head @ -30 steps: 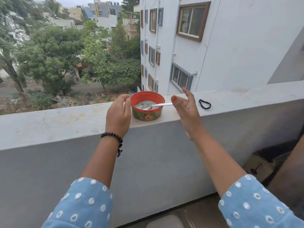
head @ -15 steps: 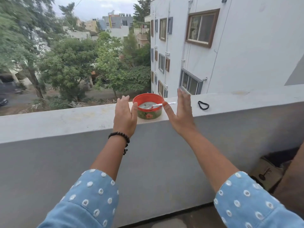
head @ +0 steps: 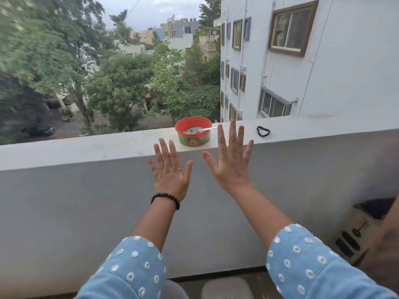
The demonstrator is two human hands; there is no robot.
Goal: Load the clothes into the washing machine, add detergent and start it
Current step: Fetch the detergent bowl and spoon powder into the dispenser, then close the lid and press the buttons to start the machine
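A grey parapet wall [head: 64,201] with a pale flat top crosses the view. Beyond it stands a white multi-storey building [head: 345,72] with brown-framed windows [head: 291,29] at the right, green trees [head: 121,89] and distant houses [head: 181,29] under an overcast sky [head: 151,9]. Daylight is soft.

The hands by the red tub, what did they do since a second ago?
Both hands drew back from the red tub toward the person. The left hand, which touched its side, let go; the right hand spread its fingers. Both hold nothing now. The tub, the spoon in it and the black hair tie stayed on the ledge.
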